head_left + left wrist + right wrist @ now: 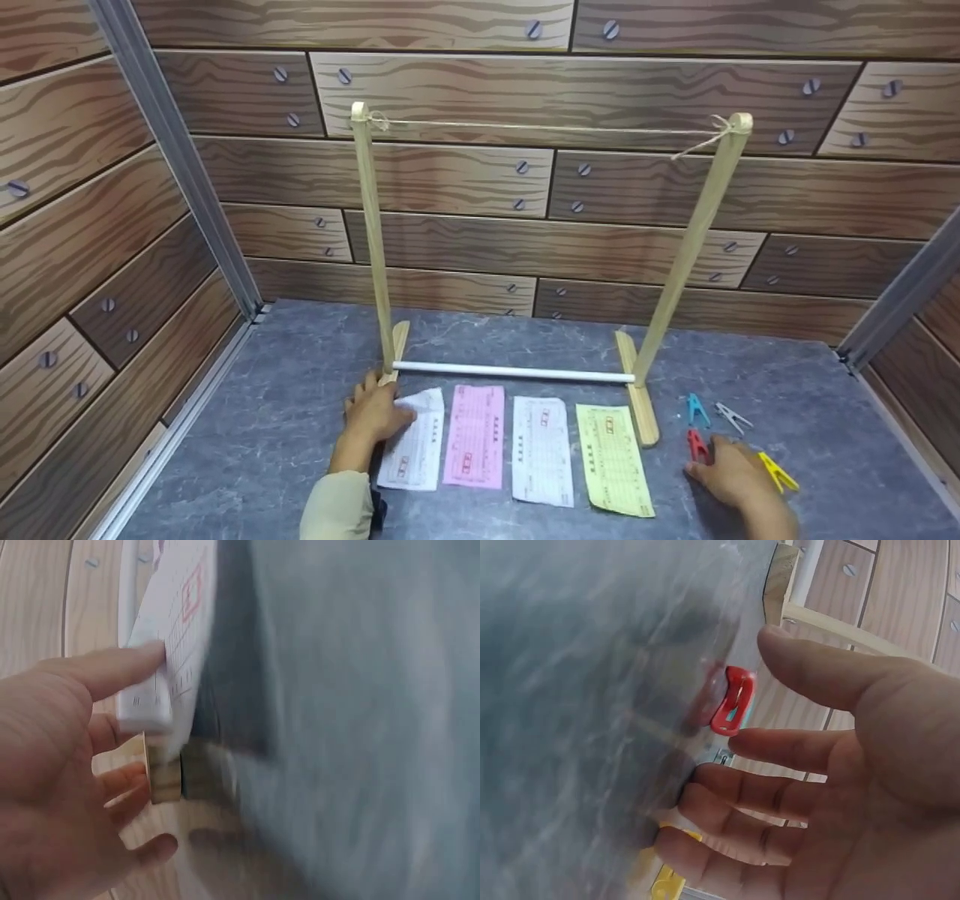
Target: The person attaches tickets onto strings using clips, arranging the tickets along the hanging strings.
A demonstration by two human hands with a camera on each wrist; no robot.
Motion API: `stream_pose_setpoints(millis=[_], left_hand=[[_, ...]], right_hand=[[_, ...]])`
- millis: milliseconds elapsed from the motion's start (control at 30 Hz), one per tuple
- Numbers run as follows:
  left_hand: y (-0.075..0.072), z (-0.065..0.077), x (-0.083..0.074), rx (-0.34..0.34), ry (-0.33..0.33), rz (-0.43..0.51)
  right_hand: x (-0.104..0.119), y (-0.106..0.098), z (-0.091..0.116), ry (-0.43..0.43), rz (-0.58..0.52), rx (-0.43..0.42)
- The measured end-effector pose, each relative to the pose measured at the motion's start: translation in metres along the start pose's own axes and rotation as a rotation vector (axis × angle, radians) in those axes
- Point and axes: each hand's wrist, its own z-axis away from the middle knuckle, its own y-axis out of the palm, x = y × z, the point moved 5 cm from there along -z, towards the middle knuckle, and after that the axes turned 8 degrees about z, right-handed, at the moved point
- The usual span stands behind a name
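- Between the thumb and index finger of the right hand point(735, 472), red clip point(697, 445) on the worktop point(247, 465), close by the index fingertip; cannot tell about contact.
- Around that clip, fingers of the right hand loosely bent, with a wide gap to the thumb.
- Under the thumb of the left hand point(373, 414), white slip point(420, 450), flat on the worktop for most of its length, at the left end of a row of four.
- On that same hand, fingers spread apart, reaching past the paper toward the left wooden foot point(400, 339); cannot tell about contact with the wood.
- Just beyond the red clip, blue clip point(697, 410) and grey clip point(733, 418); on the outer side of the right hand, yellow clip point(778, 472).
- Along the row to the right, pink slip point(474, 439), second white slip point(542, 451) and yellow slip point(615, 461), with narrow gaps between.
- Between yellow slip and red clip, a strip of worktop, with the right wooden foot point(643, 420) at its far end.
- Behind the row, white rod point(517, 372) low between two wooden posts point(694, 232); high above, string point(547, 128) tied across.
- At the left edge, metal rail point(180, 442), well apart from the left hand, with broad worktop between; to the right of the clips, more worktop as far as the side wall point(911, 382).
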Motion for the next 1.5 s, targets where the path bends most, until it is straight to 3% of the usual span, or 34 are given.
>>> stream_pose_setpoints(millis=[233,500,700,933,1100,1200,1333,1500], left_hand=[[-0.002,0.003,0.004,0.026,-0.012,0.012],[-0.001,0.008,0.012,0.014,-0.006,0.143],[0.001,0.009,0.013,-0.023,-0.035,0.230],[-0.003,0.007,0.011,-0.132,-0.049,0.381],[-0.005,0.006,0.009,-0.178,-0.016,0.597],[-0.004,0.004,0.008,-0.167,-0.021,0.701],[-0.011,0.004,0.004,-0.182,-0.026,0.759],[-0.023,0.003,-0.008,-0.178,0.013,0.872]], right_hand=[[0.003,-0.001,0.000,0.036,-0.008,0.002],[0.007,0.000,-0.002,0.055,0.062,-0.024],[0.006,-0.002,-0.001,0.052,0.042,-0.026],[0.001,-0.008,0.001,0.047,-0.027,-0.051],[-0.004,-0.012,0.001,0.049,-0.105,-0.060],[-0.006,-0.019,0.002,0.037,-0.157,-0.095],[0.002,-0.035,0.010,-0.004,-0.232,-0.219],[0.021,-0.049,0.024,-0.077,-0.373,-0.360]])
